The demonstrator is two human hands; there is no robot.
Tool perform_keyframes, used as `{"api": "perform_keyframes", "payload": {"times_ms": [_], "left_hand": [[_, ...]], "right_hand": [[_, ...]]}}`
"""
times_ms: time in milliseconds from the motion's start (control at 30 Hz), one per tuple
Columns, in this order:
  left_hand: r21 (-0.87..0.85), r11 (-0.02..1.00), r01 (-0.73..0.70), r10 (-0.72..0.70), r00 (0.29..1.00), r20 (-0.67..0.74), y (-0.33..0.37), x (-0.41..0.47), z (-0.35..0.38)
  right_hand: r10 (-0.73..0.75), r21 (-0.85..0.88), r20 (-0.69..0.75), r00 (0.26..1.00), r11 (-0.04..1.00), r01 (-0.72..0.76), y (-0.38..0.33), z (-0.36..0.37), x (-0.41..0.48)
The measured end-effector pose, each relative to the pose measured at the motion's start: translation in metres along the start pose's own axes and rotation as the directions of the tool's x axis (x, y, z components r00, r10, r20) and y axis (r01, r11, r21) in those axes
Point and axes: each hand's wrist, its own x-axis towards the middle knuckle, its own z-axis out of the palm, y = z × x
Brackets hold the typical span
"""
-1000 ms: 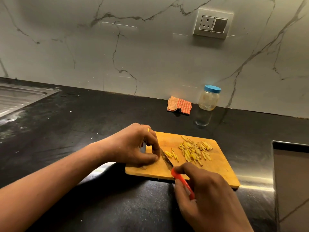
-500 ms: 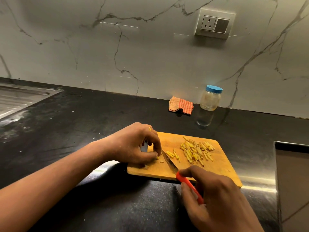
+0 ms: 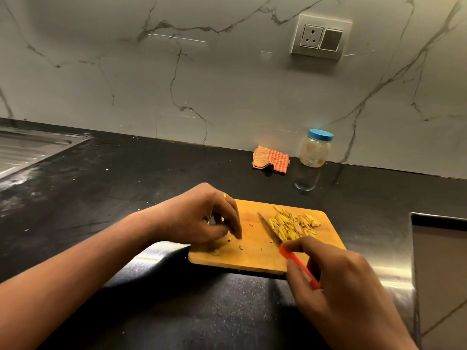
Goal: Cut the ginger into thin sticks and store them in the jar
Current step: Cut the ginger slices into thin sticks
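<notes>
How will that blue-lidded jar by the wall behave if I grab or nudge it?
The jar looks clear and nearly empty, so it is probably light. It stands upright on the glossy black counter, so a nudge may slide or tip it. Its rounded sides suggest it would roll if toppled.

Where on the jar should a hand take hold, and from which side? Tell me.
Take the jar by its clear round body, just under the blue lid, coming from the front. It stands upright close to the wall, and the checked cloth lies on its left, so front and right are the open sides.
</notes>
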Motion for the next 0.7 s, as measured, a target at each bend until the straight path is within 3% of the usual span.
{"api": "perform_keyframes", "payload": {"times_ms": [167,567,700], "left_hand": [[0.021,0.999,0.043,-0.040,0.991,-0.126,-0.012,-0.001,-0.004],[0.068,0.996,0.059,-0.065,0.994,0.093,0.005,0.000,0.001],[0.029,0.999,0.046,-0.049,0.993,0.111,0.009,-0.001,0.003]], "right_hand": [[-0.087,0.096,0.076,0.993,0.992,0.080,-0.011,0.016,-0.002],[0.103,-0.008,0.027,0.994,0.995,-0.103,0.015,-0.004,-0.001],[0.054,0.035,0.002,0.999,0.998,-0.054,0.005,0.000,0.001]]}}
